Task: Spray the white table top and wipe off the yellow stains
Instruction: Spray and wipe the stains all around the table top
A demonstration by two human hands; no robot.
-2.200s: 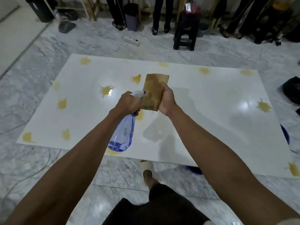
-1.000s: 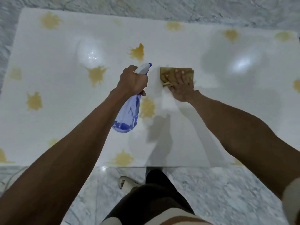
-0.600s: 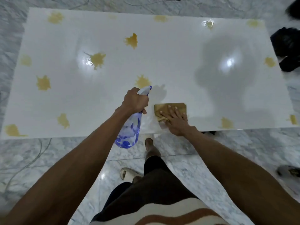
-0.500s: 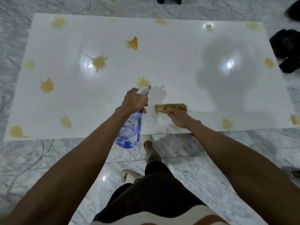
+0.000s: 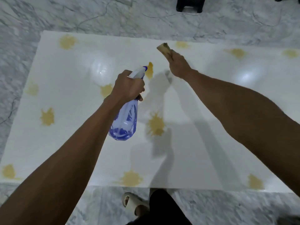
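Observation:
The white table top (image 5: 68,143) fills most of the view and carries several yellow stains, one (image 5: 155,125) near the middle and one (image 5: 150,70) just past the nozzle. My left hand (image 5: 128,86) grips a clear blue spray bottle (image 5: 125,124) by its neck, held above the table with the white nozzle pointing away from me. My right hand (image 5: 178,65) is raised over the far half of the table and clutches a yellow-brown cloth (image 5: 164,49), which is off the surface and blurred.
Grey marble floor (image 5: 24,17) surrounds the low table. A black stool (image 5: 190,4) stands beyond the far edge, with a white power strip (image 5: 123,1) and cables on the floor. My sandalled foot (image 5: 133,203) stands at the near edge.
My right hand has lifted the cloth off the near edge of the table and swung it up and away toward the far side. The left hand still holds the bottle; my view has shifted forward.

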